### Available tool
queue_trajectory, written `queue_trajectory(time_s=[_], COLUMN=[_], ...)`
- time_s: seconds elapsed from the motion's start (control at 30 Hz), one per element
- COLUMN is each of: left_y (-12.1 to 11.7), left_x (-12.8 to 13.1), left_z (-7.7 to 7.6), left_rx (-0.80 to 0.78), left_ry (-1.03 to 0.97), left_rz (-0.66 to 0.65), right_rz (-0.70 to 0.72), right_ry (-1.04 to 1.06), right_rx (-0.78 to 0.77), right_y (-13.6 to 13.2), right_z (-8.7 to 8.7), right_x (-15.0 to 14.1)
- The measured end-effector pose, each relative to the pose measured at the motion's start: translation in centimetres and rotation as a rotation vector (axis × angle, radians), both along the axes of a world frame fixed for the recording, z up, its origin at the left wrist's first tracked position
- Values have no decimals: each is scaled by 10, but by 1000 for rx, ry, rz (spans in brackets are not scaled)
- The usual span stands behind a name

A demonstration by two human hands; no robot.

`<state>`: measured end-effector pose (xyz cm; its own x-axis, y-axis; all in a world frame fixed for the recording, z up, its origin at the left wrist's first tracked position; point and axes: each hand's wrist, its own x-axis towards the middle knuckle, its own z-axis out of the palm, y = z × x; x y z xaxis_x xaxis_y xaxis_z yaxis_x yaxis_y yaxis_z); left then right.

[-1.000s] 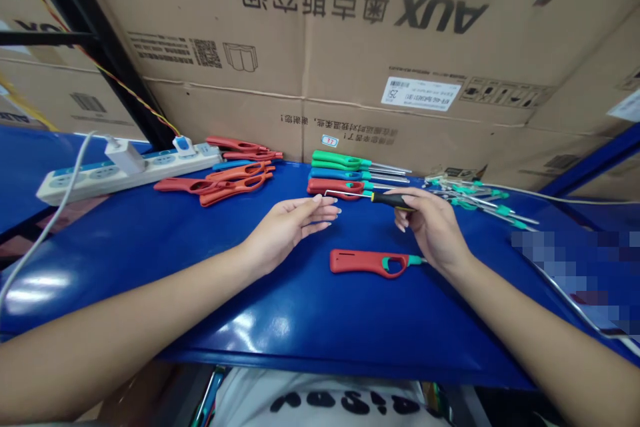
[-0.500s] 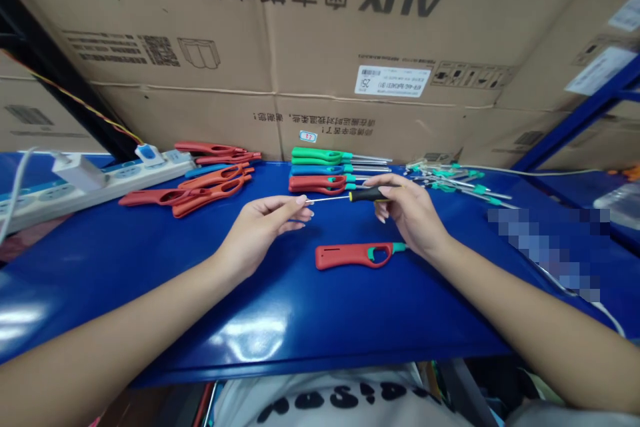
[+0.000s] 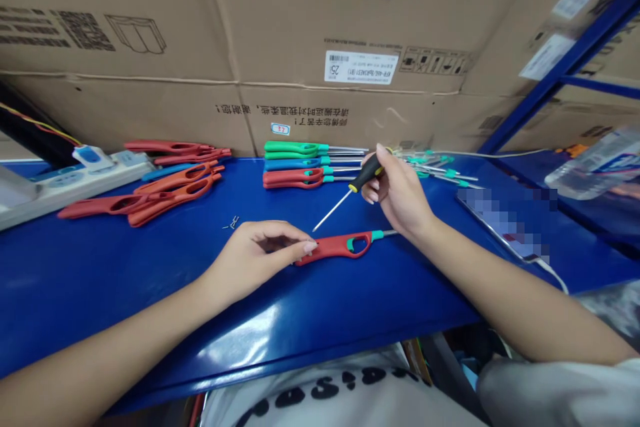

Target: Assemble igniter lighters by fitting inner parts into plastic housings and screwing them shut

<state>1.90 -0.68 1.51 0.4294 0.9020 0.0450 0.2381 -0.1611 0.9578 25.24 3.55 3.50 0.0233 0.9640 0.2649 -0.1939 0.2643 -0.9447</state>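
Left grip (image 3: 255, 259) low, fingers curled, pinching red lighter (image 3: 334, 246) at one end; right grip (image 3: 401, 197) raised, wrapped around screwdriver (image 3: 364, 175) slanting tip-down.

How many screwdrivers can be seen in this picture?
1. The black-and-yellow-handled metal screwdriver is in the right hand, its tip near the long red plastic lighter which the left hand touches. Another could be hidden behind the hands.

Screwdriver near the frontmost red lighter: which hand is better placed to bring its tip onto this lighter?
Probably the right hand: it holds the screwdriver, with the tip slanting down towards the red lighter. The left hand touches that lighter's body.
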Motion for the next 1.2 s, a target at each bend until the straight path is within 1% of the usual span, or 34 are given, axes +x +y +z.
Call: queue_trajectory(time_s=[0.27, 0.47, 0.6, 0.83, 0.93, 1.07, 1.13, 1.2], left_y=[-3, -2, -2, -2, -2, -3, -4, -5], left_x=[-2, -2, -4, -3, -2, 0, 1, 1], left_z=[0, -3, -6, -6, -7, -9, -10, -11], left_rx=[46, 84, 85, 95, 92, 100, 130, 166], left_ry=[-26, -10, -19, -13, 1, 41, 64, 82], left_rz=[-38, -49, -60, -61, -51, -21, -22, -41], right_rz=[-1, 39, 33, 28, 4, -32, -1, 107], right_ry=[-12, -5, -12, -23, -76, -184, -245, -286], right_rx=[3, 16, 19, 10, 53, 182, 242, 251], right_y=[-6, -6, -7, -5, -4, -9, -14, -19], right_z=[1, 0, 0, -2, -4, 1, 8, 16], right_x=[-4, -4, -4, -3, -2, -2, -3, -5])
